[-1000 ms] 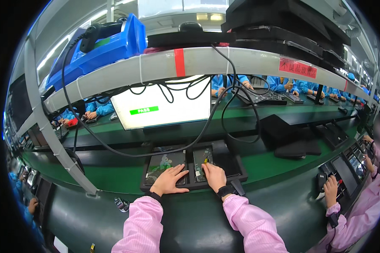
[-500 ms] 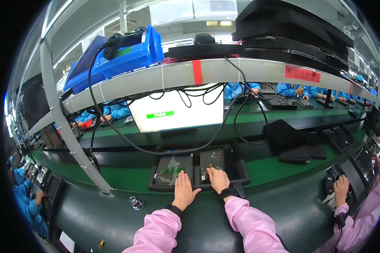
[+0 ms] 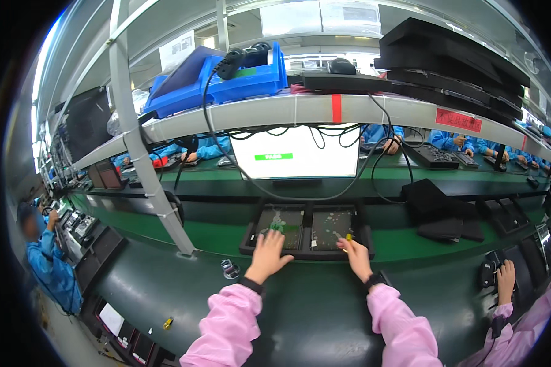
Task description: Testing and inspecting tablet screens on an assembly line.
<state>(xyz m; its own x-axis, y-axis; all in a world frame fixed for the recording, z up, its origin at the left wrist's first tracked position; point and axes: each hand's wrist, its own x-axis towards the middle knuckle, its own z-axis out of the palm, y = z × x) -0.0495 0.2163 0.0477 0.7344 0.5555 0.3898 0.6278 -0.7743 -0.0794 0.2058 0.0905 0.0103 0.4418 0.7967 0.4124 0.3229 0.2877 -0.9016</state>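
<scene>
A black tray (image 3: 305, 252) with two compartments lies ahead of me. Each compartment holds a dark flat panel with pale, shiny blotches: the left panel (image 3: 292, 221) and the right panel (image 3: 333, 225). Over the lower part of the left panel, my left hand (image 3: 268, 255) is open, its fingers spread; I cannot tell whether the fingertips touch it. My right hand (image 3: 357, 257) is closed in a pinch at the tray's near right corner. Between its fingers sticks up a small yellow-tipped object (image 3: 349, 237), whose kind I cannot make out.
A monitor (image 3: 303, 153) stands behind the tray, under a shelf (image 3: 306, 111) with hanging cables. On the bench (image 3: 300, 306) lie a small metallic part (image 3: 229, 269) and a yellow piece (image 3: 168, 323). Black cloth (image 3: 444, 211) lies right. A co-worker's hand (image 3: 506, 281) is at the right.
The view has turned left. My right hand has drawn back from the right panel toward the tray's near right corner, yellow-tipped object in its fingers. My left hand's fingers have spread wider.
</scene>
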